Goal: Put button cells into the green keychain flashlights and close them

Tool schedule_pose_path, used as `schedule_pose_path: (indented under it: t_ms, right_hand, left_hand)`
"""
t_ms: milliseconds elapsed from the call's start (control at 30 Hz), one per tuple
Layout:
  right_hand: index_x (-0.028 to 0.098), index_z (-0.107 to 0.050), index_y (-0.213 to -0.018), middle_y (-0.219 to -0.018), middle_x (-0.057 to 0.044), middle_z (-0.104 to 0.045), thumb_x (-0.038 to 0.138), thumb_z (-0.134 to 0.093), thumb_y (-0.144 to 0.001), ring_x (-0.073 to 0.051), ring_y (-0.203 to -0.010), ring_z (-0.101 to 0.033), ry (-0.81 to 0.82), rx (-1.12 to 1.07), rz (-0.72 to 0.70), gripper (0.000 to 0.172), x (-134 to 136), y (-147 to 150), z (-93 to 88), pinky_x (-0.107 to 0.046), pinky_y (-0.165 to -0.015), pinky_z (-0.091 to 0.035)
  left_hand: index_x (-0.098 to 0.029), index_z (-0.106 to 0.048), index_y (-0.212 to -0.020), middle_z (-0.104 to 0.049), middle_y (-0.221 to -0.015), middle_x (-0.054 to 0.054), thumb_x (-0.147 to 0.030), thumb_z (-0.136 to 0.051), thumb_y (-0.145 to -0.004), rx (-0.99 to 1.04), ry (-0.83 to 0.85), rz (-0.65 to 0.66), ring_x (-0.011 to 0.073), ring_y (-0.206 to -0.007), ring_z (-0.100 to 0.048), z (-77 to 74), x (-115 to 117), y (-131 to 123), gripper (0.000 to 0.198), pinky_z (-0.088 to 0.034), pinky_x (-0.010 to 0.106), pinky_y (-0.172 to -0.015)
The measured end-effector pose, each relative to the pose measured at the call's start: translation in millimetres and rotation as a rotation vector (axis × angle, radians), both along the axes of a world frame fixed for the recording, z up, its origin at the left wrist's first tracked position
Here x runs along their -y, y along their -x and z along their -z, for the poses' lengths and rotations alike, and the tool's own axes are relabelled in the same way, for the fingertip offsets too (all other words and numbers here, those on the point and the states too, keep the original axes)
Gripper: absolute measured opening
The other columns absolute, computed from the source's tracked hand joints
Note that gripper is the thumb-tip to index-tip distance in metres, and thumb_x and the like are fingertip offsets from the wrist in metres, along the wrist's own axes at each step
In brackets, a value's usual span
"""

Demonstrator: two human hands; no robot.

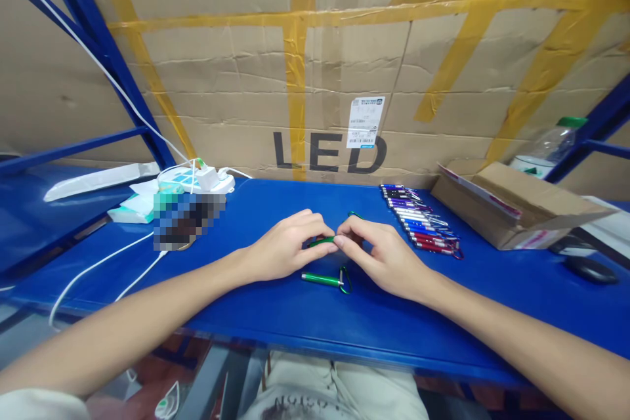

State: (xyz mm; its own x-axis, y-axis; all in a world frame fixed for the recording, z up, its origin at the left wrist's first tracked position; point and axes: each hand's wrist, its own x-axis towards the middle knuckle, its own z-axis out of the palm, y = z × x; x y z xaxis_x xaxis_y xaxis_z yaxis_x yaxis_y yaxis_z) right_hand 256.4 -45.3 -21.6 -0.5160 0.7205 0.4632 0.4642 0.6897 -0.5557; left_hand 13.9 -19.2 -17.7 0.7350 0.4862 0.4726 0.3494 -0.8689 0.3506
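Near the middle of the blue table, my left hand (288, 244) pinches a slim green metal tube (321, 242) between thumb and fingers. The fingertips of my right hand (381, 252) are closed at the tube's right end, and part of a green carabiner (354, 214) shows just behind them. Just in front of both hands, a second green tube (321, 279) with a green carabiner (346, 280) at its right end lies on the table. My fingers cover much of the held tube.
A row of coloured tubes with carabiners (418, 220) lies at the right, beside an open cardboard box (522, 203). Further right are a black mouse (590, 270) and a plastic bottle (551, 144). A power strip (180, 178), cables and a tissue pack (135, 207) are at the left.
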Motion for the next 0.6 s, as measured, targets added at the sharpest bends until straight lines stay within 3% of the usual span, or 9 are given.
schedule_pose_path:
  t_ms: [600]
  right_hand:
    - [0.023, -0.061, -0.096, -0.082, 0.000, -0.067, 0.039, -0.052, -0.113, -0.016, -0.073, -0.060, -0.020, 0.010, 0.000, 0.025, 1.4, 1.0, -1.1, -0.029, -0.070, -0.044]
  left_hand:
    - [-0.018, -0.069, -0.105, -0.071, -0.097, 0.005, -0.041, -0.054, -0.114, -0.006, 0.004, 0.005, 0.0197, -0.092, -0.059, -0.4, 0.4, 0.0, 0.028, -0.047, 0.033, -0.087]
